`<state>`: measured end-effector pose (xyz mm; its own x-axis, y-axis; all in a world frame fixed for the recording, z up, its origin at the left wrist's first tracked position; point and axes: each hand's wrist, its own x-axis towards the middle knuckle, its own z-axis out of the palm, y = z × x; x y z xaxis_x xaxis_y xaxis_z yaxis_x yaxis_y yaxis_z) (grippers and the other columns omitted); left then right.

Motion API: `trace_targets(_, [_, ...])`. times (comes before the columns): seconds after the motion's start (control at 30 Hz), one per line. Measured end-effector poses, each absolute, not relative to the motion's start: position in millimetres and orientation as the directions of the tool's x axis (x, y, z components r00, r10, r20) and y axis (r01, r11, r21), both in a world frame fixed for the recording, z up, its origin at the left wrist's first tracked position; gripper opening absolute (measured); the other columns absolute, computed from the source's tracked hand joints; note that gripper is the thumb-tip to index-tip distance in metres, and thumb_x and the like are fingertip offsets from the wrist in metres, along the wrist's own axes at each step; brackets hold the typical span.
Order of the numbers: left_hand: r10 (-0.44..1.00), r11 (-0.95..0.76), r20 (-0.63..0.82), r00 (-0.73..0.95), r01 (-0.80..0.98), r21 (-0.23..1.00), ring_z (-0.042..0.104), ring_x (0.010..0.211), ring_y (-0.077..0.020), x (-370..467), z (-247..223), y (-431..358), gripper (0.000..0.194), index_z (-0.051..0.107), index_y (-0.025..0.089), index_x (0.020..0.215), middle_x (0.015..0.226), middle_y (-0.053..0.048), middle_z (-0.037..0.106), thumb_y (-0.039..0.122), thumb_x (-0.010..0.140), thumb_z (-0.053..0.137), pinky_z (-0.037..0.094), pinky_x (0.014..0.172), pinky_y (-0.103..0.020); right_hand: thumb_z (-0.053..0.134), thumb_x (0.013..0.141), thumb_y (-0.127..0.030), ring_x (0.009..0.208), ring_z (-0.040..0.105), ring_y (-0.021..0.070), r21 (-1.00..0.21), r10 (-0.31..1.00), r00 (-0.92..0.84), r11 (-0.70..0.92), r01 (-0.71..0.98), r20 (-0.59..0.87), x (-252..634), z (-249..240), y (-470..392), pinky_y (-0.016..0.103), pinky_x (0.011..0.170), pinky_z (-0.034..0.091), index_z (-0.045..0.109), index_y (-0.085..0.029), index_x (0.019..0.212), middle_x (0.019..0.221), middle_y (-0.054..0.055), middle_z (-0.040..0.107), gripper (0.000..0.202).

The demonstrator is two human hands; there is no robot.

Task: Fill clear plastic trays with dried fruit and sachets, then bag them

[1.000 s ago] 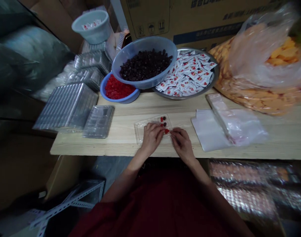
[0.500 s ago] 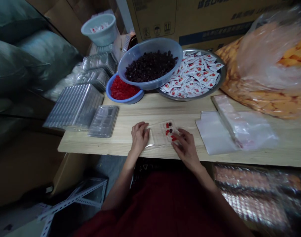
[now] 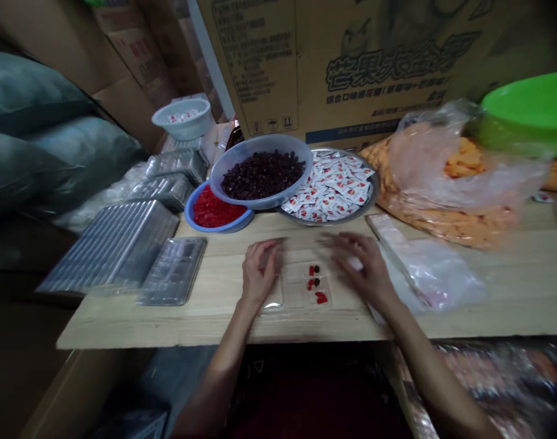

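Observation:
A clear plastic tray with compartments (image 3: 298, 297) lies on the wooden table before me. Red pieces (image 3: 321, 297) sit in its right-hand compartments, two of them with a dark round piece (image 3: 317, 281) alongside. My left hand (image 3: 259, 273) is at the tray's left edge, fingers curved and thumb apart, with nothing visible in it. Just right of the tray and raised off it, my right hand (image 3: 366, 268) is open, its fingers stretched toward the left and smeared by motion. I see nothing held there.
Behind the tray stand a bowl of dark pieces (image 3: 220, 157), a blue bowl of red pieces (image 3: 233, 227) and a metal basin of white sachets (image 3: 374, 198). Stacked clear trays (image 3: 109, 244) are at left. Plastic sheets (image 3: 438, 274) and a bag of orange pieces (image 3: 443, 213) are at right.
My right hand has lifted off the tray's right side and moved up and right, its fingers opening. My left hand remains by the left edge. The camera view has tilted upward.

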<state>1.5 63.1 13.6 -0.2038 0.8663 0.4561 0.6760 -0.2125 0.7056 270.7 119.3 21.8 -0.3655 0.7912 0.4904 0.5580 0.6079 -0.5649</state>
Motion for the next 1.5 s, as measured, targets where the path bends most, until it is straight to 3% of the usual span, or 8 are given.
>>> trace_targets(0.2, [0.922, -0.3, 0.365, 0.127, 0.831, 0.468, 0.056, 0.126, -0.0241, 53, 49, 175, 0.029, 0.063, 0.015, 0.124, 0.13, -0.014, 0.065, 0.017, 0.096, 0.055, 0.041, 0.112, -0.039, 0.071, 0.087, -0.027, 0.116, 0.062, 0.0299, -0.381, 0.931, -0.352, 0.361, 0.851, 0.094, 231, 42, 262, 0.04, 0.103, 0.046, 0.073, -0.014, 0.116, 0.12, 0.016, 0.071, 0.032])
trace_targets(0.33, [0.995, -0.083, 0.077, 0.062, 0.944, 0.318, 0.065, 0.113, -0.0292, 70, 53, 243, 0.03, 0.067, 0.01, 0.114, 0.122, -0.021, 0.067, 0.005, 0.091, 0.05, 0.048, 0.098, -0.039, 0.074, 0.077, -0.015, 0.112, 0.064, 0.0292, -0.397, 0.949, -0.302, 0.311, 0.863, 0.086, 209, 33, 294, 0.036, 0.099, 0.047, 0.075, -0.014, 0.105, 0.116, 0.015, 0.072, 0.028])
trace_targets(0.53, [0.994, -0.081, 0.091, 0.054, 0.944, 0.321, 0.067, 0.106, -0.0286, 59, 40, 252, 0.029, 0.069, 0.016, 0.109, 0.113, -0.017, 0.07, 0.016, 0.1, 0.042, 0.049, 0.094, -0.04, 0.055, 0.084, -0.008, 0.08, 0.068, 0.0189, -0.567, 0.96, -0.251, 0.276, 0.776, 0.123, 220, 24, 299, 0.026, 0.073, 0.051, 0.074, -0.013, 0.09, 0.086, 0.008, 0.075, 0.021])
trace_targets(0.73, [0.987, -0.151, 0.107, 0.124, 0.939, 0.308, 0.065, 0.11, -0.0291, 63, 41, 256, 0.04, 0.062, 0.013, 0.126, 0.123, -0.018, 0.068, 0.023, 0.087, 0.07, 0.049, 0.095, -0.037, 0.062, 0.082, -0.019, 0.074, 0.064, 0.0169, -0.876, 0.92, 0.073, 0.339, 0.344, 0.384, 225, 22, 298, 0.029, 0.074, 0.053, 0.068, -0.016, 0.091, 0.084, 0.005, 0.07, 0.011])
trace_targets(0.83, [0.991, -0.124, 0.08, 0.105, 0.95, 0.287, 0.067, 0.104, -0.0316, 70, 42, 264, 0.025, 0.068, 0.011, 0.115, 0.111, -0.021, 0.071, 0.017, 0.093, 0.06, 0.049, 0.092, -0.04, 0.067, 0.081, -0.027, 0.071, 0.063, 0.0167, -0.913, 0.888, 0.213, 0.395, 0.098, 0.407, 235, 26, 273, 0.031, 0.071, 0.053, 0.067, -0.02, 0.091, 0.081, 0.002, 0.067, 0.012])
trace_targets(1.2, [0.894, -0.346, 0.448, -0.006, 0.627, 0.699, 0.067, 0.094, -0.0188, 48, 36, 188, 0.021, 0.074, 0.017, 0.102, 0.101, -0.008, 0.074, 0.027, 0.098, 0.056, 0.049, 0.087, -0.03, 0.068, 0.086, -0.024, 0.07, 0.06, 0.0179, -0.955, 0.961, -0.236, 0.2, 0.219, 0.147, 206, -29, 65, 0.032, 0.069, 0.047, 0.072, -0.022, 0.081, 0.078, 0.002, 0.071, 0.007])
trace_targets(1.33, [0.958, -0.231, 0.282, -0.048, 0.453, 0.861, 0.064, 0.073, -0.0143, 29, 35, 130, 0.025, 0.074, 0.017, 0.106, 0.085, -0.003, 0.073, 0.035, 0.095, 0.059, 0.049, 0.069, -0.025, 0.066, 0.087, -0.016, 0.085, 0.064, 0.0231, -0.859, 0.917, -0.355, 0.322, 0.398, 0.18, 193, -37, 49, 0.04, 0.086, 0.045, 0.071, -0.023, 0.08, 0.083, 0.003, 0.074, 0.012])
trace_targets(1.5, [0.998, -0.068, 0.068, 0.019, 0.515, 0.855, 0.064, 0.071, -0.0144, 9, 21, 85, 0.022, 0.075, 0.015, 0.097, 0.081, -0.002, 0.073, 0.03, 0.093, 0.059, 0.047, 0.068, -0.024, 0.061, 0.095, -0.026, 0.106, 0.061, 0.0288, -0.738, 0.907, -0.367, 0.392, 0.55, 0.208, 198, -24, 41, 0.048, 0.093, 0.041, 0.075, -0.028, 0.102, 0.107, 0.005, 0.075, 0.016])
